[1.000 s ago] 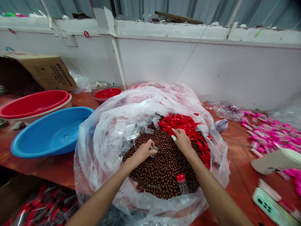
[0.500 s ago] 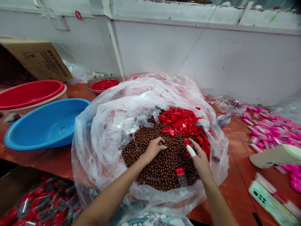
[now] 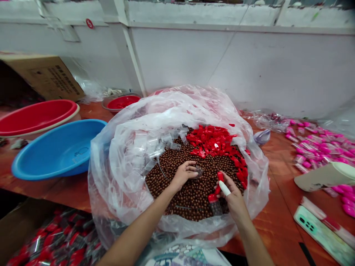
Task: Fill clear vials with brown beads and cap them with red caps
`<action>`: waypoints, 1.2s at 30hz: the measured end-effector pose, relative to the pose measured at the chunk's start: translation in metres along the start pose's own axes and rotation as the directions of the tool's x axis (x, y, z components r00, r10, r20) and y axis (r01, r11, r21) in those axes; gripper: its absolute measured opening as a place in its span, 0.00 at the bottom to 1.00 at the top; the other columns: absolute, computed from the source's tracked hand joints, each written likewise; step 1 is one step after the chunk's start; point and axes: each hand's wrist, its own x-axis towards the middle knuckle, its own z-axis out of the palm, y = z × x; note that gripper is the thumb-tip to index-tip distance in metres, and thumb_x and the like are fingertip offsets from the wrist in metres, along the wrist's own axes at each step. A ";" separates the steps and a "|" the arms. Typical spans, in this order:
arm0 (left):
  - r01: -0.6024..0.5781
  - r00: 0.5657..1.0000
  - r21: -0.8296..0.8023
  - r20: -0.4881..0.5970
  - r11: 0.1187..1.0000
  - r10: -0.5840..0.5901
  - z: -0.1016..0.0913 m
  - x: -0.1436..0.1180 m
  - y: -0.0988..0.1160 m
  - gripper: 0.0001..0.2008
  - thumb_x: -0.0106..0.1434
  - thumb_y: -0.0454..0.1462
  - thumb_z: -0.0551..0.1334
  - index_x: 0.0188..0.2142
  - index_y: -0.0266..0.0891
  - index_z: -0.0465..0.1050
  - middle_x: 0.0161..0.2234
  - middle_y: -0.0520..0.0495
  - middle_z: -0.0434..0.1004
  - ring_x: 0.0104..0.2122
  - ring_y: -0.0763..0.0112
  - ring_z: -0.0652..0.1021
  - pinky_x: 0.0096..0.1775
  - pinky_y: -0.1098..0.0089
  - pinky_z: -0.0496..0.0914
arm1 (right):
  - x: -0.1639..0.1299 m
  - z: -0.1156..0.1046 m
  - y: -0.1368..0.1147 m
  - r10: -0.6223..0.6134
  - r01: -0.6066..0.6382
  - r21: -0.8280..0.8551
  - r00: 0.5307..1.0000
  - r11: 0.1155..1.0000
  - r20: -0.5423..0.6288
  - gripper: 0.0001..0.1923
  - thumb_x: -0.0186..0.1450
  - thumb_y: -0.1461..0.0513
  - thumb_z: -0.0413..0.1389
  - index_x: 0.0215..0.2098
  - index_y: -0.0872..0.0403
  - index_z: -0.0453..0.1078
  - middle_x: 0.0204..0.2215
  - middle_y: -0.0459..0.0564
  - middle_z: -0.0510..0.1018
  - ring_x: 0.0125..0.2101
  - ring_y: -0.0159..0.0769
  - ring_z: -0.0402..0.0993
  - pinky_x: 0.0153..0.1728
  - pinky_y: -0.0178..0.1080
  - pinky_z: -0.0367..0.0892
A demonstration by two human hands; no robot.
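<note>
Over the near edge of the bench, both hands work inside the clear plastic bag (image 3: pixel 133 155) that is heaped with brown beads (image 3: pixel 191 192). The right hand (image 3: pixel 234 195) has drawn back from the pile of red caps (image 3: pixel 215 142) at the far side of the bag and now sits close to the near rim, its fingers pinched shut around one red cap (image 3: pixel 220 177); a white cot covers one fingertip. Just beside it stands a small capped vial (image 3: pixel 214 204), upright in the beads and filled with them. The left hand (image 3: pixel 184 173) has stayed near the middle of the heap, curled around a small clear vial (image 3: pixel 198 170) that it presses into the beads. Judging by this, a cap has been fetched and the clear vial is being filled. Blue basin (image 3: pixel 41 162) and red basin (image 3: pixel 24 120) rest toward the left end of the bench.
</note>
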 end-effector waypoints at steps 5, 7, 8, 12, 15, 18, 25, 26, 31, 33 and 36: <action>0.067 0.997 -0.163 0.060 0.984 -0.058 -0.001 -0.026 0.011 0.24 0.46 0.34 0.69 0.44 0.35 0.69 0.39 0.42 0.73 0.36 0.65 0.75 0.35 0.62 0.72 | -0.003 0.006 -0.004 0.008 -0.008 0.020 1.000 1.000 0.029 0.27 0.56 0.55 0.58 0.53 0.46 0.62 0.36 0.46 0.75 0.31 0.34 0.71 0.29 0.35 0.67; 0.071 0.994 -0.191 0.093 0.979 -0.054 -0.001 -0.036 0.015 0.23 0.47 0.34 0.68 0.44 0.35 0.70 0.40 0.42 0.73 0.37 0.64 0.75 0.37 0.60 0.72 | -0.004 0.009 -0.005 0.016 -0.017 0.025 0.999 1.000 0.039 0.26 0.56 0.55 0.58 0.53 0.44 0.62 0.39 0.46 0.74 0.32 0.33 0.71 0.31 0.35 0.67; 0.073 0.993 -0.204 0.105 0.976 -0.052 -0.001 -0.040 0.016 0.22 0.48 0.34 0.68 0.44 0.35 0.70 0.40 0.42 0.73 0.37 0.63 0.75 0.38 0.59 0.72 | -0.005 0.010 -0.006 0.018 -0.019 0.024 0.999 1.000 0.048 0.26 0.56 0.55 0.58 0.53 0.44 0.62 0.41 0.46 0.74 0.32 0.33 0.71 0.32 0.35 0.67; 0.073 0.992 -0.254 0.121 0.964 -0.043 0.000 -0.051 0.016 0.22 0.48 0.32 0.68 0.45 0.36 0.71 0.40 0.43 0.73 0.37 0.65 0.74 0.40 0.56 0.71 | -0.007 0.018 -0.010 -0.019 0.021 -0.021 0.995 1.000 0.099 0.24 0.58 0.55 0.57 0.53 0.45 0.63 0.39 0.46 0.75 0.30 0.31 0.70 0.33 0.35 0.66; 0.077 0.991 -0.274 0.128 0.959 -0.043 0.003 -0.055 0.015 0.22 0.49 0.32 0.67 0.45 0.36 0.71 0.42 0.43 0.73 0.38 0.66 0.74 0.41 0.57 0.71 | -0.007 0.023 -0.014 -0.048 0.056 -0.061 0.991 0.997 0.128 0.23 0.59 0.54 0.56 0.53 0.46 0.64 0.38 0.48 0.76 0.31 0.32 0.70 0.34 0.36 0.65; 0.085 0.988 -0.259 0.147 0.962 -0.048 0.005 -0.059 0.015 0.23 0.49 0.32 0.67 0.46 0.38 0.71 0.43 0.43 0.72 0.39 0.66 0.73 0.40 0.61 0.70 | -0.007 0.026 -0.015 -0.070 0.081 -0.075 0.988 0.994 0.138 0.23 0.59 0.55 0.55 0.53 0.47 0.64 0.41 0.49 0.75 0.32 0.32 0.71 0.36 0.36 0.65; 0.076 0.984 -0.173 0.174 0.982 -0.045 0.005 -0.068 0.014 0.25 0.50 0.33 0.66 0.49 0.38 0.69 0.46 0.40 0.72 0.42 0.63 0.72 0.39 0.64 0.70 | -0.009 0.030 -0.013 -0.107 0.137 -0.181 0.980 0.974 0.166 0.22 0.61 0.55 0.52 0.54 0.47 0.62 0.46 0.49 0.73 0.39 0.37 0.71 0.43 0.42 0.65; 0.064 0.984 -0.157 0.175 0.985 -0.035 0.005 -0.070 0.014 0.25 0.51 0.33 0.66 0.50 0.38 0.69 0.46 0.40 0.72 0.43 0.62 0.72 0.39 0.64 0.70 | -0.009 0.030 -0.013 -0.125 0.160 -0.208 0.978 0.965 0.169 0.22 0.61 0.55 0.52 0.54 0.47 0.63 0.48 0.49 0.72 0.42 0.38 0.70 0.46 0.44 0.63; -0.016 0.992 -0.057 0.125 0.998 0.023 0.005 -0.073 0.012 0.24 0.50 0.35 0.66 0.48 0.37 0.70 0.45 0.42 0.73 0.42 0.62 0.72 0.40 0.64 0.69 | -0.010 0.033 -0.011 -0.222 0.283 -0.295 0.949 0.912 0.225 0.19 0.62 0.55 0.51 0.51 0.47 0.66 0.52 0.47 0.70 0.53 0.42 0.62 0.55 0.49 0.54; -0.035 0.992 -0.033 0.120 0.999 0.039 0.004 -0.073 0.013 0.23 0.50 0.35 0.66 0.48 0.37 0.71 0.44 0.42 0.74 0.41 0.63 0.72 0.41 0.65 0.69 | -0.011 0.035 -0.010 -0.236 0.313 -0.314 0.937 0.896 0.259 0.19 0.62 0.55 0.51 0.51 0.47 0.67 0.51 0.47 0.70 0.53 0.41 0.62 0.56 0.49 0.53; -0.032 0.990 -0.014 0.136 0.999 0.034 0.003 -0.073 0.014 0.23 0.50 0.35 0.66 0.48 0.38 0.71 0.43 0.44 0.75 0.40 0.64 0.73 0.41 0.66 0.68 | -0.012 0.035 -0.009 -0.259 0.357 -0.355 0.920 0.864 0.295 0.18 0.62 0.57 0.51 0.51 0.47 0.67 0.51 0.48 0.70 0.53 0.40 0.63 0.56 0.47 0.54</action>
